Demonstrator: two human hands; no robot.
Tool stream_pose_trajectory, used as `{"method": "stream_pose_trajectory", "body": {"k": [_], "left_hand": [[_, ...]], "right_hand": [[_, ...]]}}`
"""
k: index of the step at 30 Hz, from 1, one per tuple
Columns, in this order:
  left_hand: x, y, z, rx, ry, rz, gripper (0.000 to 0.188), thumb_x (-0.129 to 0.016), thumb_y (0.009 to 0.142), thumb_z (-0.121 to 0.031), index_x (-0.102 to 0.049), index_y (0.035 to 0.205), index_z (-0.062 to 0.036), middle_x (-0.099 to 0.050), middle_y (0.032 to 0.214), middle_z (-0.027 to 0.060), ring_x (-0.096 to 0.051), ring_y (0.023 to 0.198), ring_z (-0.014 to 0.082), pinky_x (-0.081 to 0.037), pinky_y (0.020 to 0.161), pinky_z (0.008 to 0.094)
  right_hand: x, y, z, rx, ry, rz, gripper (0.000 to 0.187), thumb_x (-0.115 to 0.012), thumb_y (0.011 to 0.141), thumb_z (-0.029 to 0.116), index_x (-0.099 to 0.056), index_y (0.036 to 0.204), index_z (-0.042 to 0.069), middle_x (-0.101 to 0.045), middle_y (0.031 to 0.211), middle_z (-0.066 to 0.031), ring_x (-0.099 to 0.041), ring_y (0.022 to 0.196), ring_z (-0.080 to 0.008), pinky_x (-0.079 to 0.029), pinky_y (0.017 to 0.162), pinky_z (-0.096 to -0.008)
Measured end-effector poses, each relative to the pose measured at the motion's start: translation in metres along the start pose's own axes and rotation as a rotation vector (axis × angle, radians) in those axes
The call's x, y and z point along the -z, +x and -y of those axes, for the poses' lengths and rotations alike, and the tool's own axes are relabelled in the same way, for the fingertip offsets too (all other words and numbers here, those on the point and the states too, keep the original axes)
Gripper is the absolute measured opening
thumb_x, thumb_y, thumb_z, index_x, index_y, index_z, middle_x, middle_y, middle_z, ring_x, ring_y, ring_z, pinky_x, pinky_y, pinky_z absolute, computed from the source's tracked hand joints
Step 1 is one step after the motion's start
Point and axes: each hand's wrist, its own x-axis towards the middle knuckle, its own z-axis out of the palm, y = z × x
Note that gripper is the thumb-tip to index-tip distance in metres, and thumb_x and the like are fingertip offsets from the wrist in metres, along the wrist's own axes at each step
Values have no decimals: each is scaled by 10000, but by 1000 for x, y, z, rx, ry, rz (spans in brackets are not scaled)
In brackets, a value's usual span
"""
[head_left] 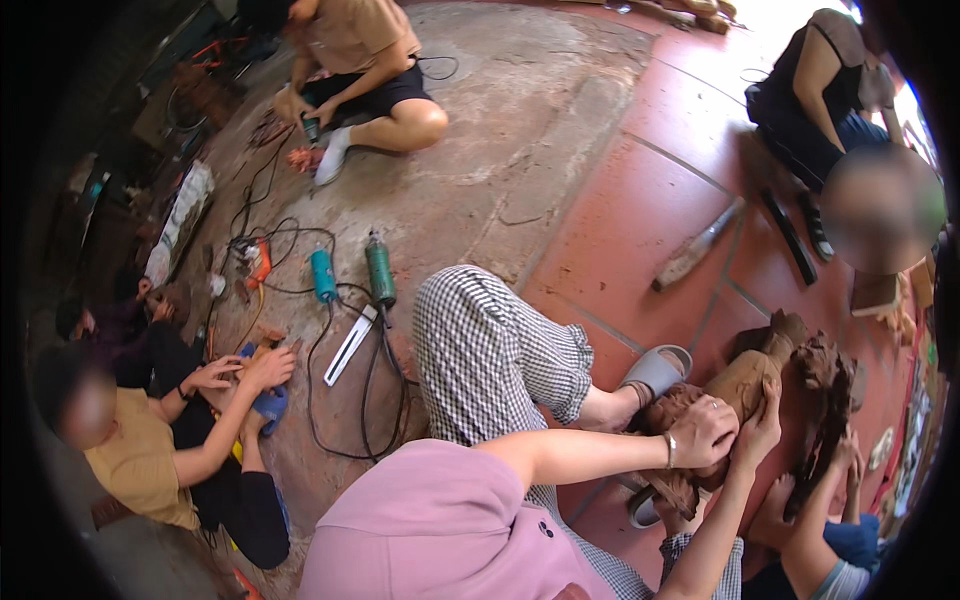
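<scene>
A brown wood carving (738,385) with a smooth, pale body and rough, knobbly ends lies tilted beside my feet. My left hand (706,432), with a bracelet at the wrist and a ring, is closed against its near part, fingers bent. Whether a small thing is under those fingers is hidden. Along the carving's right side, my right hand (760,425) grips it, fingers pointing up along the wood. A grey sandal (658,372) on my foot is just left of the carving. Darker carved wood (828,385) stands close on the right, near another person's hands.
Green (380,270) and teal (323,277) power tools lie left of my knee among black cords (312,400), near a white-and-black flat strip (350,345). A wooden stick (698,246) and a black bar (789,238) lie on the red tiles. Several people sit around, working.
</scene>
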Motion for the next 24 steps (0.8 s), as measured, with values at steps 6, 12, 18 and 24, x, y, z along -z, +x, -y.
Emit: {"method": "stream_pose_trajectory", "body": {"k": [6, 12, 18, 24], "left_hand": [[6, -4, -1, -30, 14, -38, 155, -626, 907, -128, -576, 791, -39, -582, 804, 129, -583, 822, 320, -444, 814, 425], [-1, -1, 1, -47, -32, -120, 221, -614, 927, -122, -521, 744, -43, -520, 716, 137, -546, 743, 335, -428, 741, 427], [7, 0, 2, -28, -105, -94, 149, -606, 927, -105, -567, 807, -27, -558, 750, 142, -566, 756, 345, -436, 759, 427], [0, -2, 1, -49, -87, -80, 120, -616, 911, -108, -583, 832, -25, -578, 761, 138, -583, 763, 329, -443, 755, 414]], "right_hand": [[-9, 48, 18, -198, -89, 190, 267, -531, 1022, 42, -657, 1253, 89, -691, 1252, -169, -683, 1131, -337, -550, 887, -401], [1, 22, 23, -21, -23, 76, 271, -519, 1031, 74, -648, 1266, 113, -714, 1192, -158, -696, 1082, -351, -550, 868, -407], [-14, 50, 20, -166, -112, 195, 268, -510, 1035, 86, -647, 1265, 107, -702, 1225, -155, -685, 1104, -350, -546, 878, -410], [-11, 27, 10, -75, -96, 104, 267, -500, 1038, 81, -640, 1264, 96, -694, 1249, -136, -673, 1123, -348, -542, 892, -407]]}}
